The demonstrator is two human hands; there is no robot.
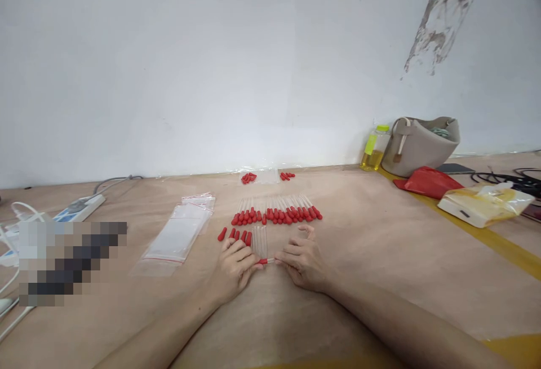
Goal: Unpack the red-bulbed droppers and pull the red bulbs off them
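My left hand (236, 262) pinches a red rubber dropper bulb (262, 261) between thumb and fingers. From the right, my right hand (302, 261) grips a thin clear dropper tube (271, 260), whose end meets the bulb's mouth; how deep it sits I cannot tell. Just beyond my left fingers lie several loose red bulbs (222, 234). Several bare clear tubes (260, 240) lie side by side between the hands, partly hidden. Farther back is a row of droppers (276, 215) with red bulbs on, their clear stems pointing toward the wall.
Clear zip bags (175, 234) are stacked at the left. Small bags of red bulbs (248, 178) lie by the wall. A power strip (82, 207) with cables is far left. At right are a bottle (374, 152), a grey handbag (422, 146), a red packet (429, 182) and a tissue pack (482, 204).
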